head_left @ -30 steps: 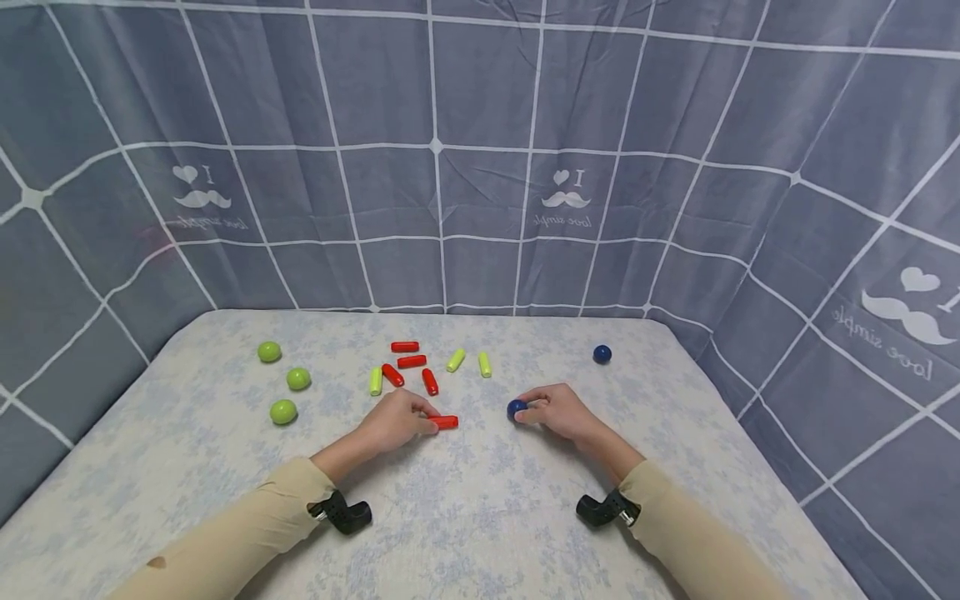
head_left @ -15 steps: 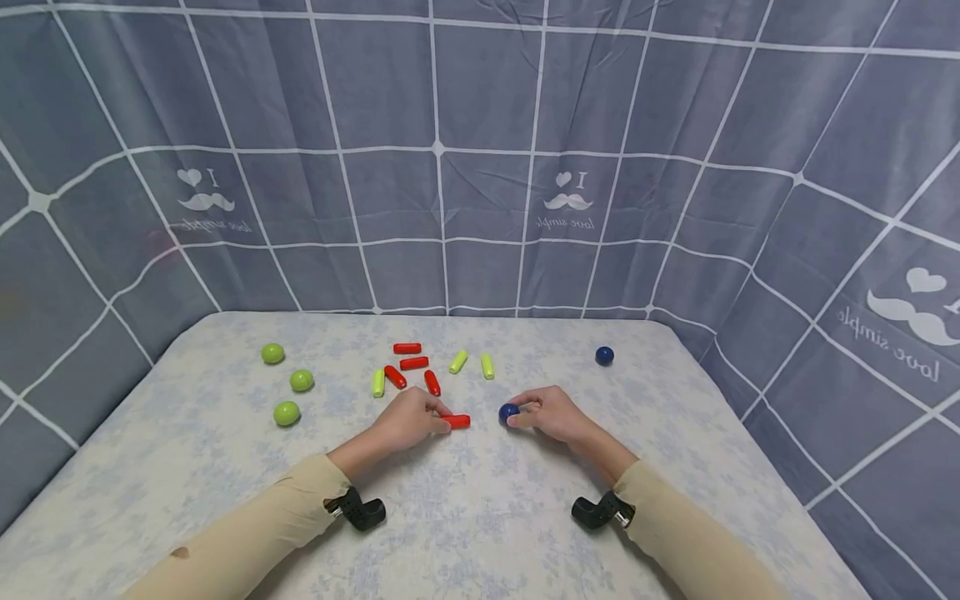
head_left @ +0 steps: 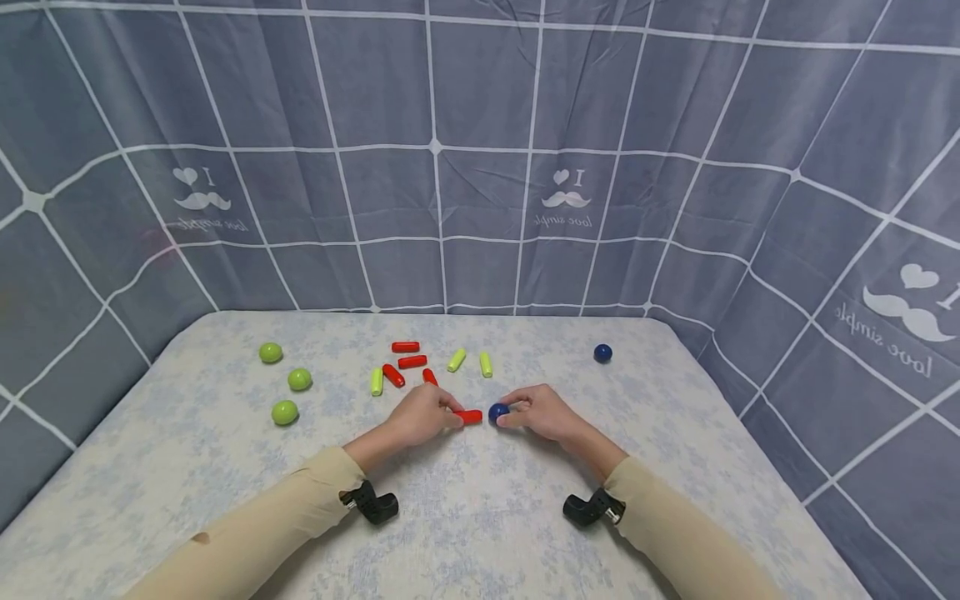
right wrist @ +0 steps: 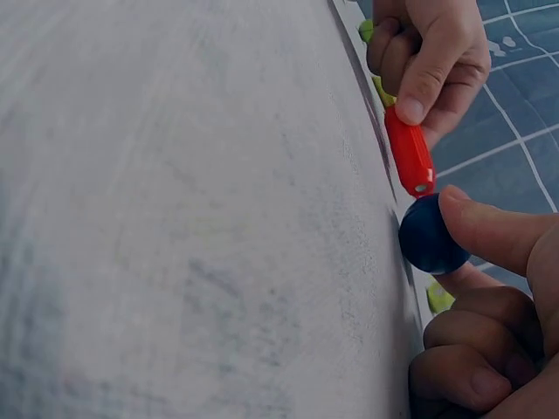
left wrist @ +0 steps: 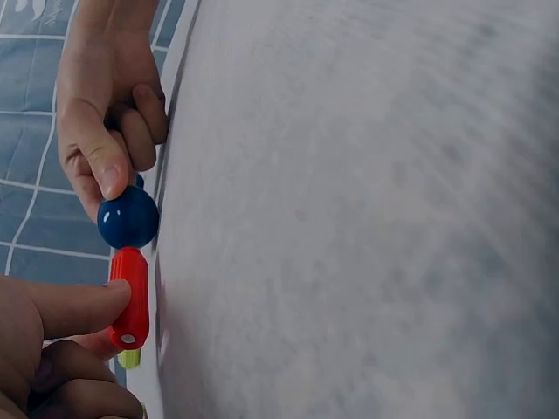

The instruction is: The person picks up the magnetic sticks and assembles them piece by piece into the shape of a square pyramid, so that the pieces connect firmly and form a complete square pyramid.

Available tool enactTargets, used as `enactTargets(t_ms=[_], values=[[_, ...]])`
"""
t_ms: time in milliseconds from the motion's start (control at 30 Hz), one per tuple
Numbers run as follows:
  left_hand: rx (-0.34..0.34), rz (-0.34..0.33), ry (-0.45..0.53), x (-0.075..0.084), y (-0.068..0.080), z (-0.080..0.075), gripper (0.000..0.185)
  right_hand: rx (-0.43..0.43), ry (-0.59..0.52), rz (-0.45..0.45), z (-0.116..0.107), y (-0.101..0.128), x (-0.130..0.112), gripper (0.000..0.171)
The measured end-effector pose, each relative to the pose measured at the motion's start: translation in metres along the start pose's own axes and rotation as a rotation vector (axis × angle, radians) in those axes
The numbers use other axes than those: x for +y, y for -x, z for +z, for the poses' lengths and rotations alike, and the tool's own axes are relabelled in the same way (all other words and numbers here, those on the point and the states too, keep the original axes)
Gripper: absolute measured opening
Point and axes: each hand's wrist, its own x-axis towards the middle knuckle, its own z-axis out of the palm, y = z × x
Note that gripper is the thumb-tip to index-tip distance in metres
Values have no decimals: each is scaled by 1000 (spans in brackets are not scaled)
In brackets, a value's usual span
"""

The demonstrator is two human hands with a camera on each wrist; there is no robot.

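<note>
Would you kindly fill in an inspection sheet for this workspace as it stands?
Surface: pale floral table cover, flat.
Job's things: red stick and blue ball, ends close; contact unclear.
Clutter: three green balls, red sticks, yellow-green sticks, second blue ball.
Hands: left hand pinches the red stick; right hand pinches the blue ball.
Cables: nothing seen.
Surroundings: grey grid-patterned cloth walls.
</note>
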Motion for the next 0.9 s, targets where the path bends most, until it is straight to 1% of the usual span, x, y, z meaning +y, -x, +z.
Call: enactTargets(t_ms=[233,400,533,633,733,900], values=[[-14,-2,10,6,-3,5,13,-36,-42,1,1,0,-2,34],[-24,-20,27,9,-3,6,15,-25,-32,12,0,1,-1,36],[-31,-36,33,7,-2,7,20,-31,-43,22,0,2,0,38],[-14,-45,25,5,0,6,24,-40,-53,20,1,2,0,38],[12,-56,24,4,3,2,24,-38,-41,20,1,2,0,38],[63,-69,53,3,15,-7,23,-36,-31,33,2,2,-1,38]])
